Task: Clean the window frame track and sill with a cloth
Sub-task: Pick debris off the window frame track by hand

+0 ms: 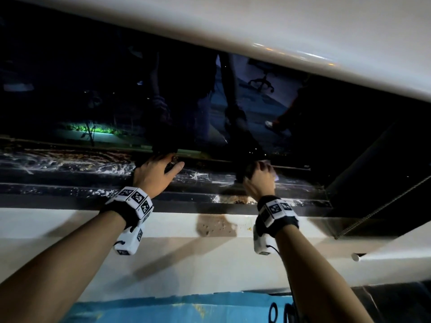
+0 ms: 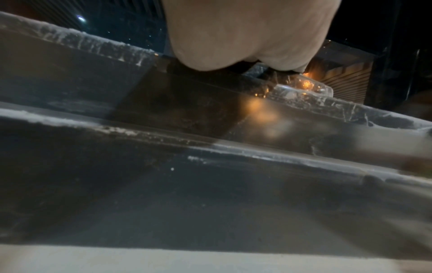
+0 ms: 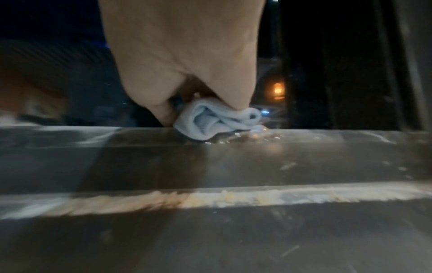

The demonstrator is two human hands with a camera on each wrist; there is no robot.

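Observation:
The dark window track (image 1: 70, 180) runs below the night-dark glass (image 1: 93, 89), streaked with white dust and brown grime. My right hand (image 1: 258, 180) grips a bunched pale blue cloth (image 3: 217, 120) and presses it onto the wet track (image 3: 233, 162) by the glass; in the head view the cloth (image 1: 265, 163) peeks past the knuckles. Further left, my left hand (image 1: 161, 173) lies palm down on the track (image 2: 210, 184), thumb out to the right. It appears to hold a clear plastic object (image 2: 301, 90) that pokes out beside the palm; its fingers are hidden. The white sill (image 1: 70, 220) lies under both wrists.
A brown stain (image 1: 215, 224) marks the sill between my arms, with crumbly dirt (image 3: 233, 197) on the nearer track ridge. A dark frame post (image 1: 373, 159) and a beaded cord (image 1: 384, 206) close off the right end. Blue sheeting (image 1: 163, 308) lies below.

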